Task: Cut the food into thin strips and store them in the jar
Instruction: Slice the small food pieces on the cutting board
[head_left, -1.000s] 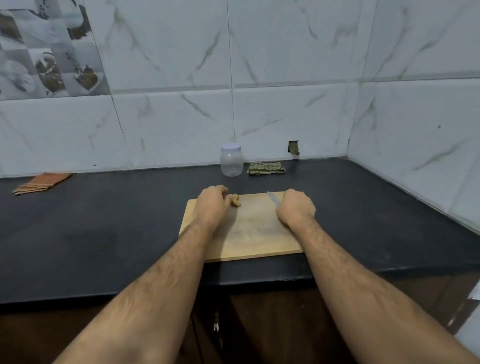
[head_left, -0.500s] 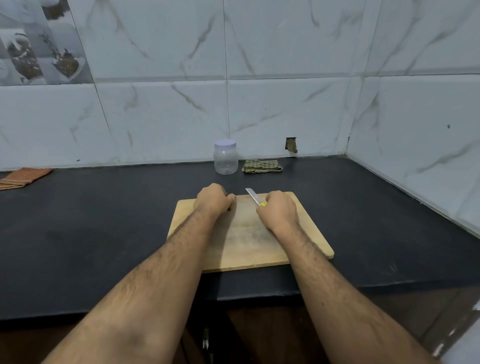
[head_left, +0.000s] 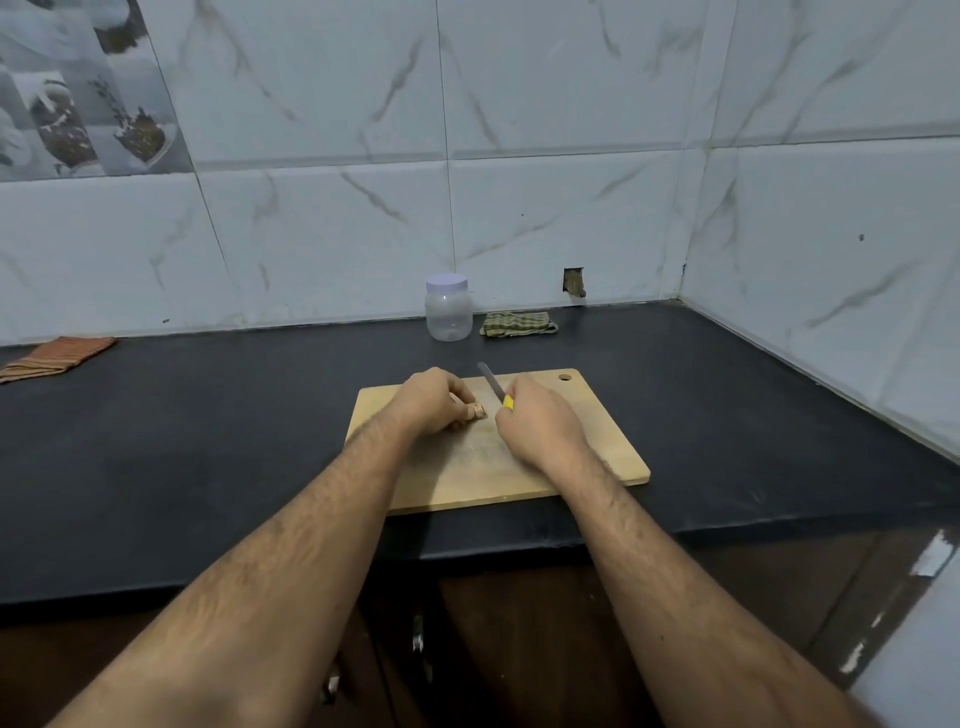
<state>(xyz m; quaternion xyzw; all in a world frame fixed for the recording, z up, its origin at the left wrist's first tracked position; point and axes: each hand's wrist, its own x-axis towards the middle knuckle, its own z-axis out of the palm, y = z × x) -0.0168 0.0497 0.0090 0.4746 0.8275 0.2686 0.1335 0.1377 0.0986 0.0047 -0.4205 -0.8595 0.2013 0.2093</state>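
Wooden cutting board (head_left: 597, 441) was seen lying on the black counter (head_left: 208, 441), where a small brownish piece of food (head_left: 477, 411) was pinned near its far edge by the curled fingers (head_left: 457, 387) of the left hand (head_left: 431, 402). A knife (head_left: 491, 382) with a yellow handle was gripped by the right hand (head_left: 537, 423), fingers wrapped round it, its blade held pointing away just beside the food. A lidded clear jar (head_left: 448, 307) was stood upright by the tiled wall, next to a folded green cloth (head_left: 517, 323). An orange cloth (head_left: 54, 356) was left at far left.
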